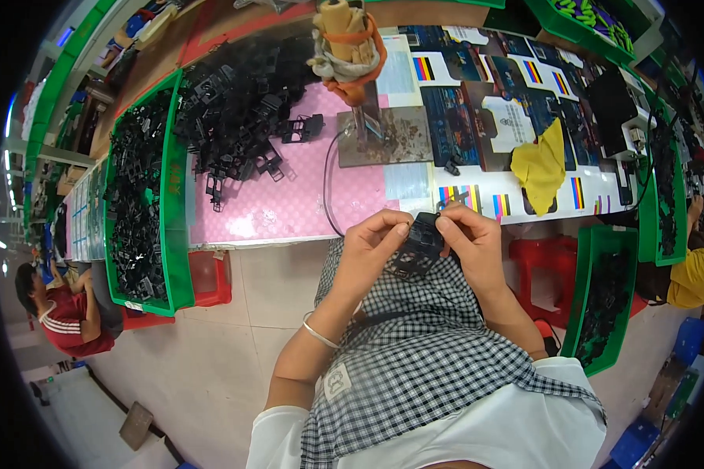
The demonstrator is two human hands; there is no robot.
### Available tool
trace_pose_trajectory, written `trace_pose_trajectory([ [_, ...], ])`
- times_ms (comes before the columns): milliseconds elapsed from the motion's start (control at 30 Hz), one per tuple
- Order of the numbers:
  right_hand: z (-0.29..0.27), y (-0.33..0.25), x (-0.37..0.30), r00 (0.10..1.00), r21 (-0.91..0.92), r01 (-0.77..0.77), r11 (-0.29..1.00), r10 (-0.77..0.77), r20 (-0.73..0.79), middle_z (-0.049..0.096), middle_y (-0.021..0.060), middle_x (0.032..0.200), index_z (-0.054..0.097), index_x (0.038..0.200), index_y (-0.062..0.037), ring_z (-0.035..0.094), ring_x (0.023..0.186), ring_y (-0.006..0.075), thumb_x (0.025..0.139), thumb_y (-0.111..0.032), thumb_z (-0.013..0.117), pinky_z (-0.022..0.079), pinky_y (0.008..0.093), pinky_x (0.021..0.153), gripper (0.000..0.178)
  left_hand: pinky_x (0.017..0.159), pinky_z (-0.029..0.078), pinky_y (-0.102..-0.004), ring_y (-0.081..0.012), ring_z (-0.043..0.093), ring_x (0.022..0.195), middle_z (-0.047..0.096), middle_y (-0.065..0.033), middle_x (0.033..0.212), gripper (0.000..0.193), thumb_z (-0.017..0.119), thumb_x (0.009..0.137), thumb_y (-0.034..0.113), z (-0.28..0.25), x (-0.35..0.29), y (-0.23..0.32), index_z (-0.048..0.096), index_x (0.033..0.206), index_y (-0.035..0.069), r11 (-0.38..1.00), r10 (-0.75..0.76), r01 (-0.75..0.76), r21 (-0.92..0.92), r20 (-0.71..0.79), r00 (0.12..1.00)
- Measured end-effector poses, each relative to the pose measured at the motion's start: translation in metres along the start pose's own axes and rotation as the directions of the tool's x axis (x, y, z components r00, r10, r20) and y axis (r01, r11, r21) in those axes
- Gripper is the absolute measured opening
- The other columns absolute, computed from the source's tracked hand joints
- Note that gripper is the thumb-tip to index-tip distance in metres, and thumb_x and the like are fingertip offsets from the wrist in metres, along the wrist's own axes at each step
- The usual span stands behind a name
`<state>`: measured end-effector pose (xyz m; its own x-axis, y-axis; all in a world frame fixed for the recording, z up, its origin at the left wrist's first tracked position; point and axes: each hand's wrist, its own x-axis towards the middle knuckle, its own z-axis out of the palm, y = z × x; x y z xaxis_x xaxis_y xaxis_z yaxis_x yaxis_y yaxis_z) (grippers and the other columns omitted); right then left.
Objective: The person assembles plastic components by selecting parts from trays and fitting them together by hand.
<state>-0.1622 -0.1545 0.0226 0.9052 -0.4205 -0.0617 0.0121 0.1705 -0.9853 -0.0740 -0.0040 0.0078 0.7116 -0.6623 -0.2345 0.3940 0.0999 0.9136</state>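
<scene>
Left hand (367,252), right hand (478,248) — both in narrow pinches on an angular black plastic part (422,241)

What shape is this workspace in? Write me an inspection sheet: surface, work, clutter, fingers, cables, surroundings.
Surface: pink cover at left, printed sheets at right.
Work: black part held in front of the surface's edge; pile of black pieces on the pink cover.
Clutter: yellow cloth on the sheets.
Fingers: left hand and right hand both pinch the black part.
Cables: dark cable beside the metal plate.
Surroundings: left bin and right bin, both green, holding black pieces; people at either side.
</scene>
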Motion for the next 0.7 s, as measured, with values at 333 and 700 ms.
trace_pose_trajectory([
  [333,-0.005,0.006,-0.008,1.0,-0.008,0.009,1.0,-0.009,0.009,0.055,0.0022,0.079,0.063,0.088,0.004,0.051,0.062,0.0064,0.086,-0.003,0.059,0.041,0.0186,0.05,0.009,0.079,0.045,-0.0212,-0.0103,0.055,0.09,0.058,-0.0062,0.097,0.015,0.054,0.084,-0.007,0.003,-0.011,0.011,0.061,0.097,-0.004,0.848,0.198,-0.234,0.475,0.126,0.972],
  [700,0.002,0.001,-0.01,0.997,-0.021,0.014,1.0,-0.013,0.07,0.057,0.0029,0.079,0.063,0.089,0.0048,0.052,0.062,0.0061,0.087,-0.006,0.058,0.042,0.0176,0.05,0.012,0.083,0.043,-0.0235,-0.0105,0.052,0.094,0.053,-0.005,0.106,0.013,0.056,0.087,0.001,-0.006,-0.014,-0.006,0.061,0.098,-0.004,0.974,0.192,-0.205,0.091,0.137,0.972],
])
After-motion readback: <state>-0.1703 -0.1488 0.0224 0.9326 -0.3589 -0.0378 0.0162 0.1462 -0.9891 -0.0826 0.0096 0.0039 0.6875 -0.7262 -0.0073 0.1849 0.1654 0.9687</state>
